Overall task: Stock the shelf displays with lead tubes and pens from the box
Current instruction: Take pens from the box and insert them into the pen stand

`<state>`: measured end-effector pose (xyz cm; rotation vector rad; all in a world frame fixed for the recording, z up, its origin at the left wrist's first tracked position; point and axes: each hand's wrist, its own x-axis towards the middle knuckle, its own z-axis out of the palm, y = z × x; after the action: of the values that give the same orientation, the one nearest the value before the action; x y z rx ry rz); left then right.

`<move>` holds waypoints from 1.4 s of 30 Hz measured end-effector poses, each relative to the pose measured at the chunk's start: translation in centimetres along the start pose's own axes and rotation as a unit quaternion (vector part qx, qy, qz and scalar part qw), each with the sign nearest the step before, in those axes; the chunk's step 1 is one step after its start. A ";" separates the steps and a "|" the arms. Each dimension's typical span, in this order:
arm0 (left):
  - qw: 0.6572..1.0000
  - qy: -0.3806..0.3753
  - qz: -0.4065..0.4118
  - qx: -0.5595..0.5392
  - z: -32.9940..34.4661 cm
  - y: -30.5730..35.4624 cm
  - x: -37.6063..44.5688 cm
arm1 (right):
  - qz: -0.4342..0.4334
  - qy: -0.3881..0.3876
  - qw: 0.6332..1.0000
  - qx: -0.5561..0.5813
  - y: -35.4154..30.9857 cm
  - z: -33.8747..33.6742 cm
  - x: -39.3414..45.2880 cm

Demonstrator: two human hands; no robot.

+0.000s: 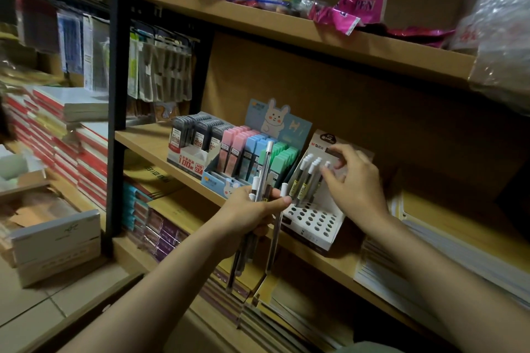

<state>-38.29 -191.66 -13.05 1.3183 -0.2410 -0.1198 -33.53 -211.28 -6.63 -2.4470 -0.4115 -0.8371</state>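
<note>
Top-shelf plastic bag [500, 34] blurred, cut by edge — display box [315, 226] print unreadable.

A stationery shop: wooden shelves [286, 28] stocked with retail display boxes [312, 226] and notebooks [71, 140]

Pink, blue, green lead tubes [252, 152], white-capped pens [305, 178], white dotted-hole display [315, 223]

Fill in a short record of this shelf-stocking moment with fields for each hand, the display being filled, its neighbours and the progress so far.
left hand: left hand grips a bundle of white-capped pens
right hand: right hand pinches a pen's white cap at the display
display: white cardboard holder with round holes
neighbours: pastel lead-tube cases in the rabbit display; grey lead-tube cases
progress: few pens standing, most holes empty
</note>
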 end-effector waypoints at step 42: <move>0.997 0.071 -0.022 -0.028 -0.6 -1.0 0.6 | -0.006 0.027 0.997 0.077 0.8 -1.2 1.9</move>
<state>-37.50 -191.47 -14.10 1.2706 -0.0861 -0.0691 -32.31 -212.40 -4.85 -2.2775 -0.4543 -0.8436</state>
